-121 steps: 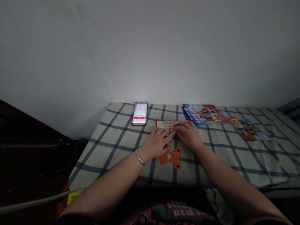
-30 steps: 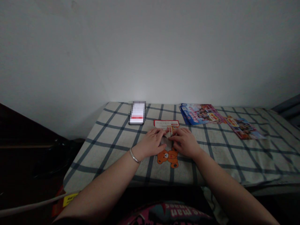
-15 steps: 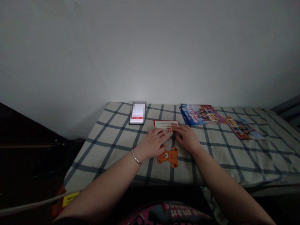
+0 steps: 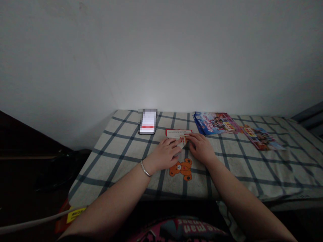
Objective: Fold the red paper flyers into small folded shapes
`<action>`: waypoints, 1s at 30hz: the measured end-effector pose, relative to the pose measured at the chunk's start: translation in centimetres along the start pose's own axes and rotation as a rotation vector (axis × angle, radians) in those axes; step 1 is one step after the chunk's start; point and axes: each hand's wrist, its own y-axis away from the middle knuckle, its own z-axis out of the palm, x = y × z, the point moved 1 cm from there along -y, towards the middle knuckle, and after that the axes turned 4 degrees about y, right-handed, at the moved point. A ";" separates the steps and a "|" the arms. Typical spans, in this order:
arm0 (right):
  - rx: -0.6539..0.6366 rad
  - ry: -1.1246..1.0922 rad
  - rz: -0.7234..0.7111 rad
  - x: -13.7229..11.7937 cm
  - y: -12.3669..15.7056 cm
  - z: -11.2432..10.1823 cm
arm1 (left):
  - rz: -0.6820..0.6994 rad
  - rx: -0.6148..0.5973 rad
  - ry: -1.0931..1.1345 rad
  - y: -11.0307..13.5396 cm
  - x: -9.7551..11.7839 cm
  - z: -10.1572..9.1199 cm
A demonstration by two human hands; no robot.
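A red-bordered sheet of printed paper [image 4: 178, 132] lies on the checked cloth between my hands, with part of it seemingly folded over toward me. My left hand [image 4: 167, 154] rests on its near left part, fingers spread and fingertips on the paper. From the other side, my right hand [image 4: 202, 148] reaches with stretched fingers to the paper's right edge; its thumb is near the fold. Both palms face down, and they hide much of the sheet's lower part. An orange teddy bear picture [image 4: 182, 169] is on the cloth just below the hands.
A phone [image 4: 147, 122] with a lit, blurred screen lies at the back left. At the back right is a stack of colourful booklets [image 4: 214, 123], with another leaflet [image 4: 262, 137] beside it. A wall [image 4: 161, 60] rises behind the cloth-covered table [image 4: 121, 168].
My right hand's fingers have shifted slightly at the paper's edge, and a little more of the folded part shows. My left hand stays almost in place.
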 end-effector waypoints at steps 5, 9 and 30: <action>-0.005 0.038 0.052 -0.2 -0.1 -0.2 | 0.019 0.038 0.054 0.1 -0.6 -0.1; -0.024 0.075 0.075 -0.4 0.0 -0.4 | -0.040 0.092 0.034 0.0 -0.6 -0.2; 0.006 -0.150 0.123 0.3 0.2 0.3 | -0.181 0.128 -0.035 0.0 -0.8 -0.2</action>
